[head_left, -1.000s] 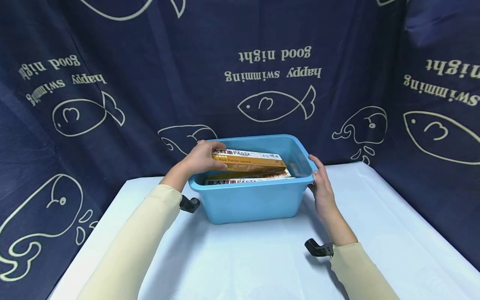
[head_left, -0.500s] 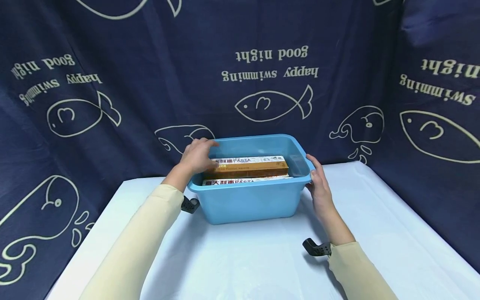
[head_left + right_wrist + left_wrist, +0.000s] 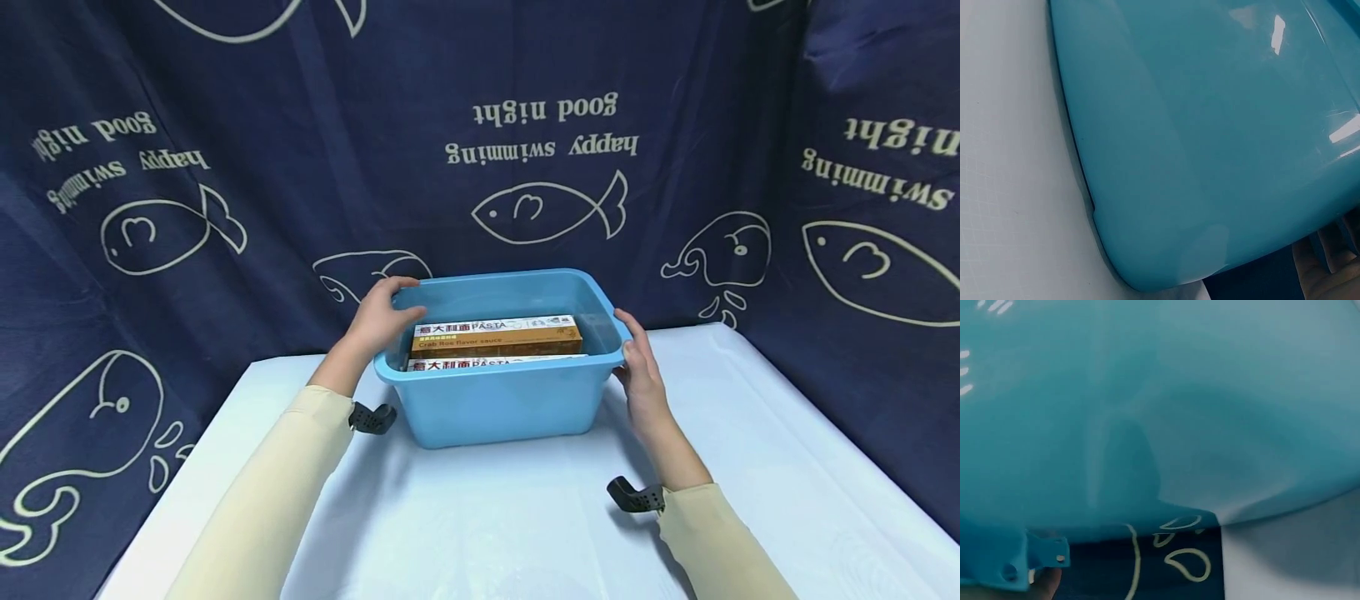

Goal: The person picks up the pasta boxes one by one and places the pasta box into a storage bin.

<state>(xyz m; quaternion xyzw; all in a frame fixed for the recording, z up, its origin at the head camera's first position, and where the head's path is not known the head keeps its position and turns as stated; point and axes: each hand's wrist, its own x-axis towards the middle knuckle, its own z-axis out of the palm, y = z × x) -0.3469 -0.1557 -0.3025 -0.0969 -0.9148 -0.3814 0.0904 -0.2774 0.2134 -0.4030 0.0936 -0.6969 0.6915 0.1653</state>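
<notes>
In the head view a light blue plastic bin (image 3: pixel 495 404) holds boxes of pasta. The upper pasta box (image 3: pixel 495 336), white and brown with "Crab Roe flavor sauce" on its side, lies lengthwise. In front of it a second pasta box (image 3: pixel 487 362) shows only its white top above the rim. My left hand (image 3: pixel 378 321) is at the bin's left rim, thumb and fingers spread, holding no box. At the right rim my right hand (image 3: pixel 641 371) grips the bin, fingers over the edge. Both wrist views mostly show the bin's outer wall (image 3: pixel 1210 444).
The bin stands on a white-covered table (image 3: pixel 480 517). A dark blue curtain (image 3: pixel 375 125) printed with fish and upside-down lettering hangs behind and at both sides. Black wrist straps (image 3: pixel 636 496) sit below both hands.
My left hand has let go of the upper pasta box and drawn back left to the rim. That box has gone from tilted to level inside the bin. The right hand has stayed put.
</notes>
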